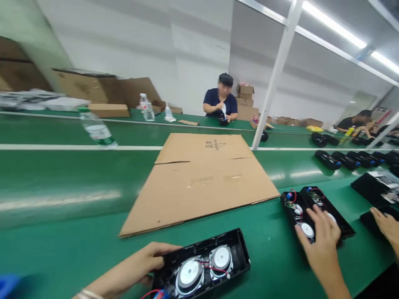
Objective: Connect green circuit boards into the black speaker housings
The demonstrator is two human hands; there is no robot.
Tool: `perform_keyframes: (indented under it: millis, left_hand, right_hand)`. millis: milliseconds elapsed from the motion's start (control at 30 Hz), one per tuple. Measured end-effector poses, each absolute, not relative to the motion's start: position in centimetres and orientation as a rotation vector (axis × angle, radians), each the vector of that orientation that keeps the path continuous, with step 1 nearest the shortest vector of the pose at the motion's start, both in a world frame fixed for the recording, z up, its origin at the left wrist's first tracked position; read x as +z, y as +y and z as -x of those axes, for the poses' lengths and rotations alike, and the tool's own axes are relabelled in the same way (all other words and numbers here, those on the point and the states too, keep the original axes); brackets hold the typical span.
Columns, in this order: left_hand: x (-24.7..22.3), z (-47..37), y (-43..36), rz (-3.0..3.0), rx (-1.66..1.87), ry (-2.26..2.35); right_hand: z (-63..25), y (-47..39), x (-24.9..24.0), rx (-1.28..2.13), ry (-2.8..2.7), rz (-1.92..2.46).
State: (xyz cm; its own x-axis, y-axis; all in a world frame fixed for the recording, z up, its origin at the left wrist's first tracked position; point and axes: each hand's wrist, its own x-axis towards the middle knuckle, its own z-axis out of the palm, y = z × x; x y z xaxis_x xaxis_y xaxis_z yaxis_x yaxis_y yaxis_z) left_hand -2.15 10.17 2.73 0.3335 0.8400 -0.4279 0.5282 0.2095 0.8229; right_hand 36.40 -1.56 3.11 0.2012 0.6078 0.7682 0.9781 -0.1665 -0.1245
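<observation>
My left hand (152, 259) grips the left end of a black speaker housing (241, 253), thumb over its edge. Two round silver speakers sit inside the housing, with red wires across them and a blue part at the near left corner. Over to the right, my right hand (322, 236) has its fingers spread above two more black speaker housings (338, 216) lying side by side. Whether its fingertips touch them I cannot tell. These housings also hold speakers, red wires and small circuit boards.
A flat cardboard sheet (212, 178) lies mid-bench. A co-worker's hand (386, 224) rests on a black part at far right. Black speaker units (327, 160) line the bench behind. A bottle (98, 131) stands tilted at left. Another person (220, 104) sits opposite, near a white post (276, 79).
</observation>
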Motion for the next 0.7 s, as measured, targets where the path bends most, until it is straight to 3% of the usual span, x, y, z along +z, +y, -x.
perform_keyframes:
  millis: [233,467,700]
  left_hand:
    - [0.4,3.7,7.0,-1.157,0.696,1.26]
    - [-1.7,6.7,2.3,-0.875,0.885,1.27]
    - [-0.9,15.1,1.7,-0.978,1.034,1.833]
  right_hand:
    - [-18.0,-0.3,-0.2,-0.119,-2.287,1.05]
    - [-9.2,0.6,-2.4,-0.112,-2.363,1.194]
    - [-9.5,0.5,-1.7,0.054,-2.35,1.077]
